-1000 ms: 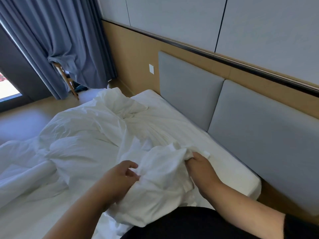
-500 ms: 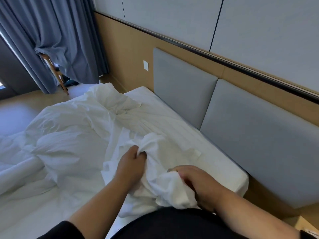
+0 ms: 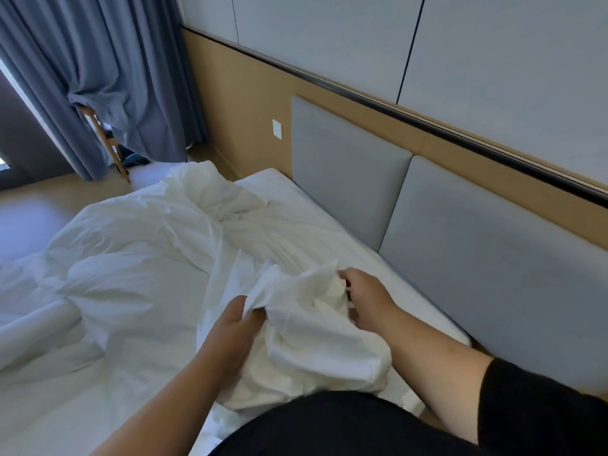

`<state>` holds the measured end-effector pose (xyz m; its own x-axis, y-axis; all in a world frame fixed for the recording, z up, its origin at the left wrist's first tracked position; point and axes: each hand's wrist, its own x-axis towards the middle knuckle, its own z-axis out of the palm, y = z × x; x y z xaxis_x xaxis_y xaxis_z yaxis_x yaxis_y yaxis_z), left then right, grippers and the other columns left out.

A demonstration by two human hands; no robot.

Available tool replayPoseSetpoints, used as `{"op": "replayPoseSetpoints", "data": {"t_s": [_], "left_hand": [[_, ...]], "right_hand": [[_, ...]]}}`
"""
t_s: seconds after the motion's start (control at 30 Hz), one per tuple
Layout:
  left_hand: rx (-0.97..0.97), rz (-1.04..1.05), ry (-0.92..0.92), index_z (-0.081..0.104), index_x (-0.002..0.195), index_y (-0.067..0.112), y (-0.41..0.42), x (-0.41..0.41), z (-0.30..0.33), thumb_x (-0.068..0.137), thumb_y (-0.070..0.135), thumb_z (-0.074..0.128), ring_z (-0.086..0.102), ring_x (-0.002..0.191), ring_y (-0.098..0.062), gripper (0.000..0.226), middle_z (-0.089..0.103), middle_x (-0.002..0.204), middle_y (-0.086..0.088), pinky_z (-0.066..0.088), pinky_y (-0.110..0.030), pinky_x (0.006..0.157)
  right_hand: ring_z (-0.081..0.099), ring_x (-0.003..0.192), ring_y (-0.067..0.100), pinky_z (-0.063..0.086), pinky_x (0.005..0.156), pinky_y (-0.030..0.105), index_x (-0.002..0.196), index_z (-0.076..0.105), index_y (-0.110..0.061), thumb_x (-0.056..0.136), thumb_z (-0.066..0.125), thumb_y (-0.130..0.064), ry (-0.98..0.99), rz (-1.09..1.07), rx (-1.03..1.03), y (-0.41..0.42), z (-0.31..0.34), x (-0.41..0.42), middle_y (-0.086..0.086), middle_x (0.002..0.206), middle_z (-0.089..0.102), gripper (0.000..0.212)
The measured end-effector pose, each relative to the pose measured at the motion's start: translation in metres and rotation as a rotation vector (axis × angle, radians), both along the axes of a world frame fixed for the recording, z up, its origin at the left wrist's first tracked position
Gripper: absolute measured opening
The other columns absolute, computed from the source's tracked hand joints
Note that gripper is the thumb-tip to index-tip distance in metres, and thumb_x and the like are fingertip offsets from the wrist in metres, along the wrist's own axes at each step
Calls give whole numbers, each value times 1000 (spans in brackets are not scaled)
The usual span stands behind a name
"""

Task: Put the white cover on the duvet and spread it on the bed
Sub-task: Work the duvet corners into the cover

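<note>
A bunched end of the white cover [image 3: 306,343] lies gathered in front of me at the near corner of the bed [image 3: 332,225]. My left hand [image 3: 233,327] pinches a fold of this cloth between thumb and fingers. My right hand [image 3: 365,297] grips the cloth's far edge, its fingers curled into the fabric. The crumpled white duvet [image 3: 131,258] is heaped across the middle and left of the mattress. Where cover ends and duvet begins is hard to tell.
A grey padded headboard [image 3: 460,258] runs along the bed's right side under a wood-panelled wall. Blue curtains [image 3: 98,77] hang at the far left with a wooden chair leg [image 3: 108,146] under them. Bare floor [image 3: 33,212] lies beyond the bed.
My right hand has moved up and away from me along the cloth to a new hold. My left hand has dropped nearer and taken a new fold. The bundle has spread wider.
</note>
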<state>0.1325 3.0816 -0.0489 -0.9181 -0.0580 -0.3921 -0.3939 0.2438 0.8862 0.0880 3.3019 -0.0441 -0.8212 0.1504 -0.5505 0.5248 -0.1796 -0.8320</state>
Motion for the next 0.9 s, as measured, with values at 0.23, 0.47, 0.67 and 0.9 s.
{"op": "replayPoseSetpoints", "data": {"t_s": [0.23,0.47,0.67,0.9], "left_hand": [[-25,-90,-56,70,96,43,-5,13,-4,91,38,62,71,87,-8,11,75,89,18,58,-34,80],[56,89,-86,74,88,38,-20,17,-18,98,45,52,73,86,-16,26,76,86,11,58,-36,78],[151,67,-52,75,94,39,-11,13,-21,98,43,54,72,94,-16,21,76,96,10,58,-45,89],[-60,150,408,73,76,32,-44,-2,5,80,15,54,65,80,-11,25,70,81,9,50,-31,74]], "right_hand": [[64,106,26,49,98,40,100,72,-4,92,62,-27,235,746,-178,-60,33,-11,7,105,70,27],[61,90,4,46,76,6,90,67,-28,95,62,-17,310,673,542,-24,-22,15,-14,90,66,13],[56,60,2,32,63,-7,63,55,-16,85,53,12,418,612,541,-43,-39,25,-4,63,57,35],[58,76,14,47,70,23,71,57,-20,95,56,-14,352,46,424,-6,-18,10,-6,75,62,24]]}}
